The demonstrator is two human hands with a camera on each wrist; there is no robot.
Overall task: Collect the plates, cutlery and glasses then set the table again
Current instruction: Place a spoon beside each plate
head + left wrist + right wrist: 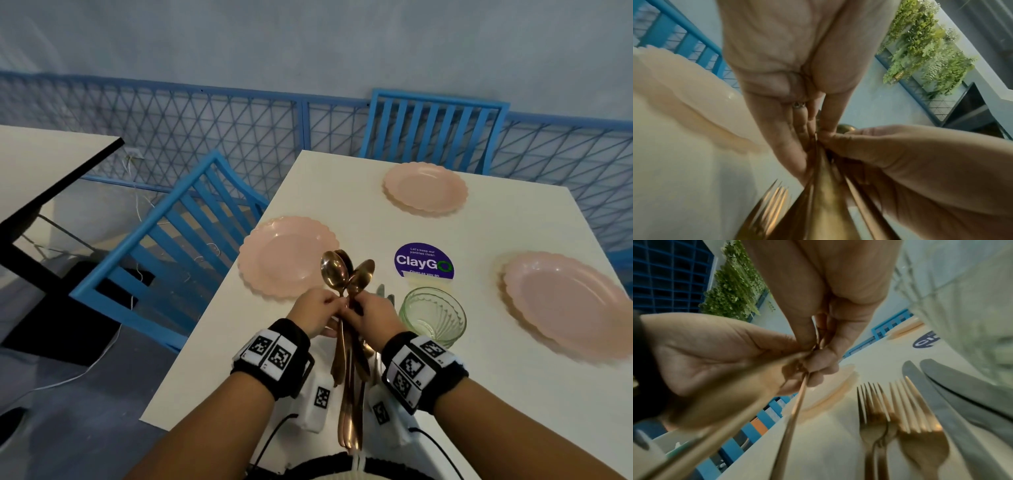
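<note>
A bunch of copper spoons (342, 274) is raised above the white table (342, 192) near its front edge, bowls pointing away from me. My left hand (325, 305) and right hand (363, 308) both pinch the handles (797, 402) from either side. In the left wrist view my left fingers (801, 129) meet the right hand (910, 159) at the handles. Copper forks (875, 410) and grey knives (937, 395) lie on the table under my right hand. A green ribbed glass (433, 315) stands just to the right. Three pink scalloped plates (287, 257) (424, 188) (568, 301) sit around the table.
Blue slatted chairs stand at the left side (164, 246) and far end (431, 130) of the table. A purple ClayGo sticker (423, 262) marks the middle. Another table (41, 164) is at the far left, and a blue lattice fence (205, 120) runs behind.
</note>
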